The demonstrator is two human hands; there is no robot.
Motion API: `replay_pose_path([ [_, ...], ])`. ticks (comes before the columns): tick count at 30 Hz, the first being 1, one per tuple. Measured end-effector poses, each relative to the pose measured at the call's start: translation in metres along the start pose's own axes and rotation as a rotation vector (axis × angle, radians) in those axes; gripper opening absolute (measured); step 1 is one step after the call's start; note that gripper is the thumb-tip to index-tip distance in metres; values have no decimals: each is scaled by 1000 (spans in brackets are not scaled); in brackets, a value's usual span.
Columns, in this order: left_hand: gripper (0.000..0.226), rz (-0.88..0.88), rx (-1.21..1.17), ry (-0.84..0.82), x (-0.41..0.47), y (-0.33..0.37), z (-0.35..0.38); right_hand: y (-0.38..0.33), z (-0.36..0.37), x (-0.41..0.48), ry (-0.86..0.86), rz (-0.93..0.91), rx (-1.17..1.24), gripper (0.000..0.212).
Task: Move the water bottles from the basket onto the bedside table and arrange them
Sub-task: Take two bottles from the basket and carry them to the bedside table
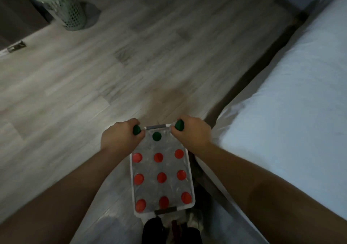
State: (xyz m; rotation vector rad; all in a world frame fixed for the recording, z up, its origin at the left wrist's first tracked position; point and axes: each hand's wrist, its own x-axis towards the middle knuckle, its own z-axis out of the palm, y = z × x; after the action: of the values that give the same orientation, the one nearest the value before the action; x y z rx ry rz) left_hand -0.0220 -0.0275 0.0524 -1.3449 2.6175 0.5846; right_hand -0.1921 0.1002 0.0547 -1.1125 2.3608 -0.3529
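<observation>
So over at the far left a pale green perforated plastic bin [56,5] is sitting on the grey wood-look plank floor [131,56], nothing to do with the job. Coming right, the person's left hand [120,136] is curling closed around the neck of a green-capped clear water bottle [136,129] at the far left corner of the white rectangular plastic basket [191,187], which is sitting on the floor between their arms. One more green-capped bottle [157,136] is standing untouched at the middle of the far edge, and behind it nine red-capped bottles [161,177] are filling three neat rows toward the near edge. The right hand [191,133] is closing the same way on the green-capped bottle at the far right corner [179,125]. My guess is they're grabbing by the necks, one per hand, because the bottles are packed too tight to reach the bodies. A white-sheeted bed [281,112] is running along the right. The bedside table isn't in view. Can't read any labels or brands, only caps are showing and it's blurry.
</observation>
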Motion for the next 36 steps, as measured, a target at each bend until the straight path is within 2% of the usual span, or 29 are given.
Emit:
replay_pose_path([
  [5, 39, 23, -37, 92, -55, 34, -77, -26, -76, -54, 48, -79, 61, 29],
  [9, 32, 62, -121, 188, -107, 64, -137, -44, -135, -116, 144, -112, 156, 26],
  [13, 20, 100, -321, 190, -159, 94, -188, -61, -189, -185, 284, -63, 272, 22],
  [17, 15, 155, -481, 182, -199, 110, -216, -73, -223, -252, 422, 78, 354, 19],
  [23, 19, 412, -485, 28, -239, 122, -233, -89, -222, -337, 638, 290, 551, 13],
  [31, 16, 800, -402, -150, -274, 149, -234, -72, -204, -427, 889, 531, 579, 13],
  [36, 12, 894, -362, -319, -305, 185, -227, -59, -185, -485, 1025, 654, 619, 13],
])
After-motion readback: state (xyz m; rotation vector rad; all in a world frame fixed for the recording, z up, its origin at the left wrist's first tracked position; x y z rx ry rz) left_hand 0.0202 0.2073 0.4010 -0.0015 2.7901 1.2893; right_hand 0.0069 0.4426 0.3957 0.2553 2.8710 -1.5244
